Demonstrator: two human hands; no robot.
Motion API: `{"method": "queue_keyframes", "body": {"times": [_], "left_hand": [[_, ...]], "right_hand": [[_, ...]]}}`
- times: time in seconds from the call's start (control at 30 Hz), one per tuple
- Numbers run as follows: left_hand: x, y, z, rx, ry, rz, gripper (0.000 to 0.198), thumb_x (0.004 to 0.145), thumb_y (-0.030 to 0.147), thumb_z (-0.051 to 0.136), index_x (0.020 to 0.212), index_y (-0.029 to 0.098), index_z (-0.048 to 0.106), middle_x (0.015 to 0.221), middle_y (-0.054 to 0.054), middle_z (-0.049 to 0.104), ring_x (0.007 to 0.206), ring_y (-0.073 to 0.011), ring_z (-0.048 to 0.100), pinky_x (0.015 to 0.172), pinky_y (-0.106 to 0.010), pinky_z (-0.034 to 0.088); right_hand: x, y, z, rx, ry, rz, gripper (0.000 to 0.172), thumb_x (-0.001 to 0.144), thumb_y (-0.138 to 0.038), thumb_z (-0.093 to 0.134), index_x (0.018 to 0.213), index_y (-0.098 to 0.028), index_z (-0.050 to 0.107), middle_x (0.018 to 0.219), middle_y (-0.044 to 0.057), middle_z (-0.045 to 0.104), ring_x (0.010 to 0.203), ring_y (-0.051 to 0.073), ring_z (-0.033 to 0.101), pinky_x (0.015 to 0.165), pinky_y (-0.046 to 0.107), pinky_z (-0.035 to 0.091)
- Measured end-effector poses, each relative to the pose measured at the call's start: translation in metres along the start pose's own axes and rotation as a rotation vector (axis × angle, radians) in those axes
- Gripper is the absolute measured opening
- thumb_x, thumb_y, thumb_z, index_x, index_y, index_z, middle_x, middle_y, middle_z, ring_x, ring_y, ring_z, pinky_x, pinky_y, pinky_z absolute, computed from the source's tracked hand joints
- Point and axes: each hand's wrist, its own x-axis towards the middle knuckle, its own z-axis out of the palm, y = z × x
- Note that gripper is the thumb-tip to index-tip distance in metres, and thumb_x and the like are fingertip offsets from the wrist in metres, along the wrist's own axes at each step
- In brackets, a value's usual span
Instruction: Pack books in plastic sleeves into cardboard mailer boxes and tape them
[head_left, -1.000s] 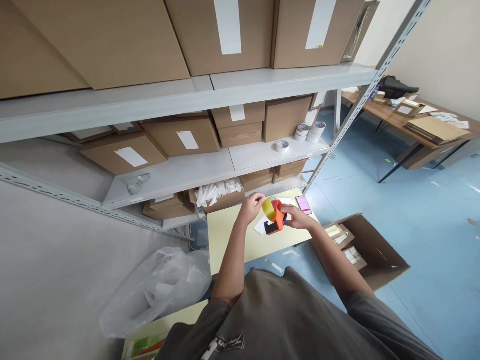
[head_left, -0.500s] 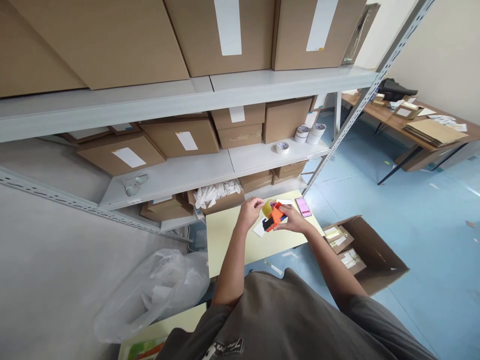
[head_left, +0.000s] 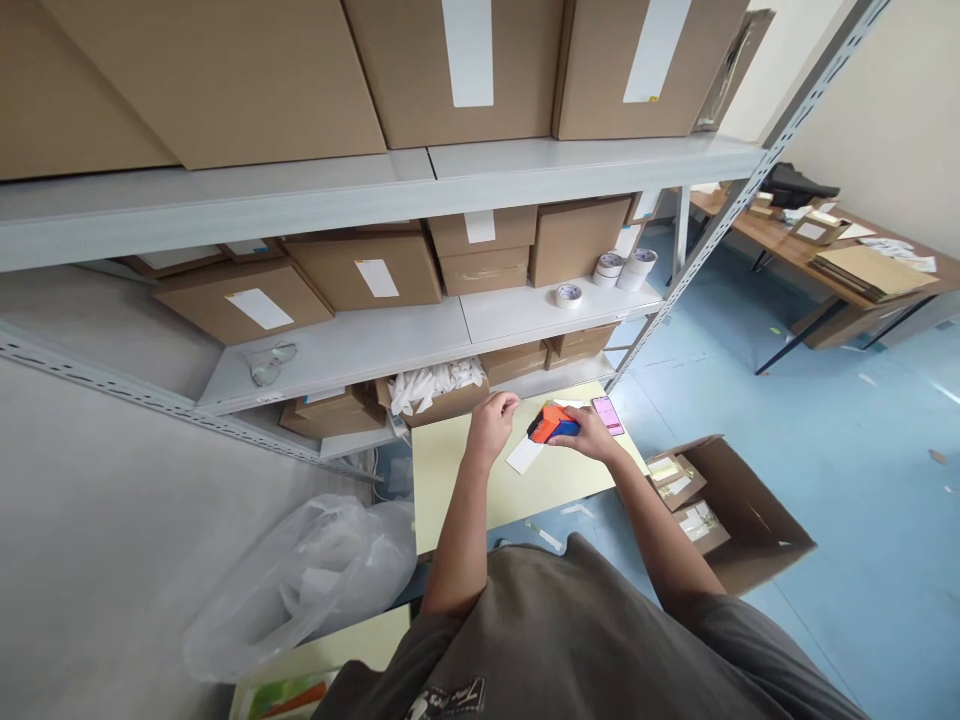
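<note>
My right hand [head_left: 590,437] is wrapped round an orange and blue tape dispenser [head_left: 553,424], held over the pale yellow table [head_left: 457,490]. The dispenser's dark front end points left, toward my left hand [head_left: 491,428]. A small gap separates that hand from the dispenser, and its thumb and fingers are pinched together. Whatever the pinch may hold is too small to make out. Below the dispenser, a white card [head_left: 524,456] lies flat on the table. Beyond my right hand rests a phone [head_left: 607,415] with a pink screen.
A grey shelf rack [head_left: 390,335] with cardboard boxes rises ahead. Tape rolls [head_left: 568,296] stand on its middle shelf. An open carton [head_left: 757,515] with small packed boxes sits to the right on the floor. A clear plastic bag [head_left: 307,580] lies to the left.
The dispenser has turned in my right hand, and its yellow tape roll is now mostly out of sight. My left hand has shifted slightly left, away from it.
</note>
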Motion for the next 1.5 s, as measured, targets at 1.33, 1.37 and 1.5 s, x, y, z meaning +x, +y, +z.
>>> {"method": "queue_keyframes", "body": {"times": [1.33,1.37,1.5], "left_hand": [[0.06,-0.017,0.033,0.237,0.226,0.104,0.027,0.099,0.011,0.061,0.118,0.023,0.076,0.1,-0.005,0.077,0.09,-0.0181,0.074,0.087,-0.03,0.06],[0.067,-0.016,0.03,0.249,0.23,0.103,0.026,0.099,0.011,0.062,0.117,0.023,0.077,0.098,-0.005,0.077,0.09,-0.0183,0.074,0.086,-0.029,0.06],[0.098,-0.011,0.019,0.296,0.333,0.063,0.021,0.099,0.019,0.065,0.115,0.023,0.078,0.097,-0.005,0.078,0.087,-0.0188,0.073,0.088,-0.031,0.059]], "right_hand": [[0.088,0.073,-0.001,-0.085,0.101,-0.079,0.067,0.09,-0.075,0.071,0.129,-0.02,0.071,0.118,0.016,0.079,0.105,0.036,0.073,0.098,0.049,0.054],[0.097,0.077,-0.006,-0.082,0.091,-0.092,0.066,0.091,-0.074,0.071,0.129,-0.02,0.071,0.117,0.017,0.079,0.104,0.035,0.074,0.099,0.048,0.054],[0.149,0.082,-0.034,-0.083,0.041,-0.21,0.064,0.094,-0.071,0.069,0.134,-0.021,0.068,0.123,0.016,0.078,0.111,0.034,0.074,0.1,0.045,0.052]]}}
